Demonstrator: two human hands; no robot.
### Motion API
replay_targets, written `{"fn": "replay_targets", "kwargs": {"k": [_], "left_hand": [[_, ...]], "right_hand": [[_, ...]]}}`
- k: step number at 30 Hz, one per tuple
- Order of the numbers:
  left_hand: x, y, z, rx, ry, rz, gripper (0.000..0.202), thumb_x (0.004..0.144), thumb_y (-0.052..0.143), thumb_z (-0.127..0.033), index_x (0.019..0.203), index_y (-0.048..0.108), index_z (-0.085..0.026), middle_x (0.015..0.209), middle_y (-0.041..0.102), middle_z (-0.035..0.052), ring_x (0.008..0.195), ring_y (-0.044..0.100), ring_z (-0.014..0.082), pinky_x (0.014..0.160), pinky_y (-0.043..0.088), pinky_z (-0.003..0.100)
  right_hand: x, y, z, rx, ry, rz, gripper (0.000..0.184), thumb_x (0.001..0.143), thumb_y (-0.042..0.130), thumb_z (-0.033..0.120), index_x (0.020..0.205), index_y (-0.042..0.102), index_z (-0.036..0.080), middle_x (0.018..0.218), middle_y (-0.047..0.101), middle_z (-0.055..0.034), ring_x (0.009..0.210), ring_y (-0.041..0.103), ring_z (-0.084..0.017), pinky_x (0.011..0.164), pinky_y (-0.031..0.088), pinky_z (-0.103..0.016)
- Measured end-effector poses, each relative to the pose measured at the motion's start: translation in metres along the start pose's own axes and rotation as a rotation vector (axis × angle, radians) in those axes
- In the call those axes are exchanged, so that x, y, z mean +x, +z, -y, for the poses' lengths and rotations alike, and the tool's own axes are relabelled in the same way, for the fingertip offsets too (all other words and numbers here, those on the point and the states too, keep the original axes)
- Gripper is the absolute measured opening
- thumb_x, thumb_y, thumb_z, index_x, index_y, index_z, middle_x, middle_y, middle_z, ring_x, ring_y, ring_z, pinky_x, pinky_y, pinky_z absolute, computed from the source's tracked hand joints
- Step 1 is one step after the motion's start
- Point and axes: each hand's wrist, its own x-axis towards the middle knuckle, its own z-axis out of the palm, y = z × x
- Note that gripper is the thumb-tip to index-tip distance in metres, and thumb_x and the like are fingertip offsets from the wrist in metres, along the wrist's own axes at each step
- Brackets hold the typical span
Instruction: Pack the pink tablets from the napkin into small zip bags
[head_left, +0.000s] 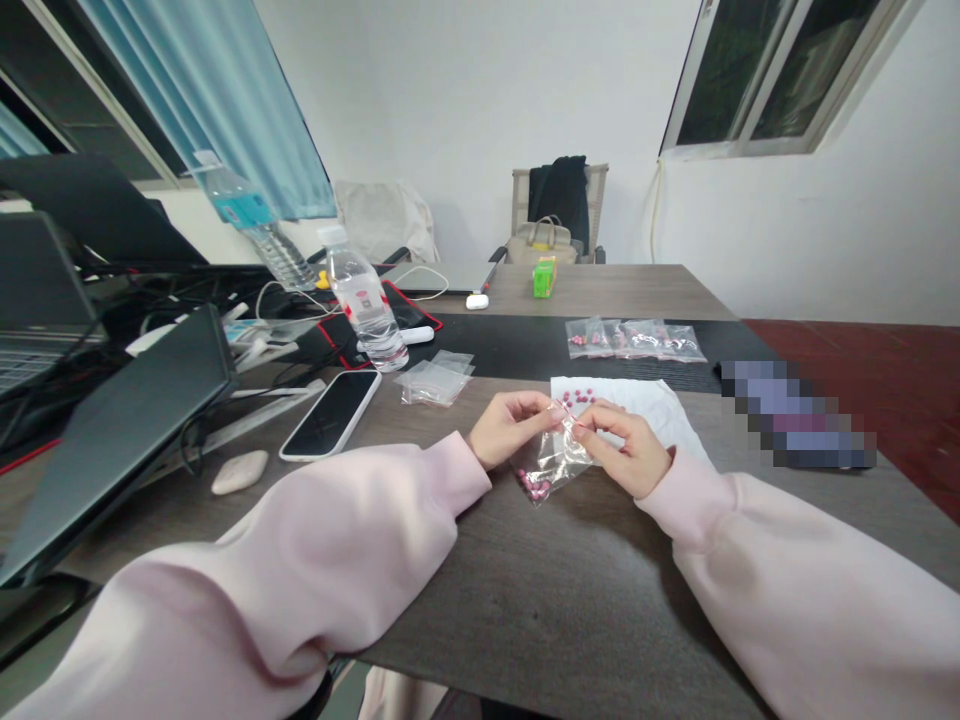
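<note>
My left hand [508, 425] and my right hand [628, 446] both pinch the top edge of a small clear zip bag [551, 462] just above the table. Pink beads [534, 486] lie in the bag's lower corner. Behind the hands a white paper sheet [645, 405] lies flat, with more loose pink beads [579, 397] on its far left part. Both arms wear pale pink sleeves.
Empty clear bags [435, 380] lie left of the paper; filled bags [636, 338] lie in a row further back. A phone [331, 412], a water bottle [366, 305], laptops [112, 420] and cables crowd the left. A green box [544, 277] and a chair [559, 215] stand at the far end.
</note>
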Motion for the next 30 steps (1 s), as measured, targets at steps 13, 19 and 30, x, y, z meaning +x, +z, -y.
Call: {"fn": "replay_targets", "kwargs": {"k": [13,19,30], "left_hand": [[0.0001,-0.0011,-0.0007,0.011,-0.003,0.006,0.036,0.062,0.077,-0.047,0.067,0.067,-0.012,0.066,0.067,0.0032,0.062,0.058,0.0117,0.065,0.046,0.025],[0.0001,-0.0031,0.0016,0.064,0.016,-0.003,0.038,0.064,0.075,-0.049,0.068,0.067,-0.012,0.067,0.067,0.004,0.062,0.059,0.0127,0.065,0.046,0.026],[-0.0019,-0.0034,0.0017,0.184,0.083,0.012,0.029,0.068,0.074,-0.041,0.068,0.067,-0.012,0.066,0.066,0.0029,0.059,0.053,0.0099,0.061,0.041,0.024]], "right_hand": [[0.0008,0.0009,0.0013,-0.017,-0.021,0.033,0.022,0.082,0.052,0.028,0.062,0.053,0.021,0.059,0.054,0.0002,0.059,0.051,-0.015,0.06,0.042,-0.03],[-0.0005,0.0023,-0.0014,-0.039,-0.027,0.035,0.023,0.085,0.05,0.029,0.064,0.054,0.021,0.061,0.055,-0.0004,0.061,0.052,-0.015,0.062,0.043,-0.03],[-0.0019,0.0023,-0.0029,-0.057,-0.092,0.046,0.018,0.083,0.049,0.021,0.067,0.055,0.021,0.065,0.058,-0.0016,0.064,0.055,-0.016,0.063,0.044,-0.03]]}}
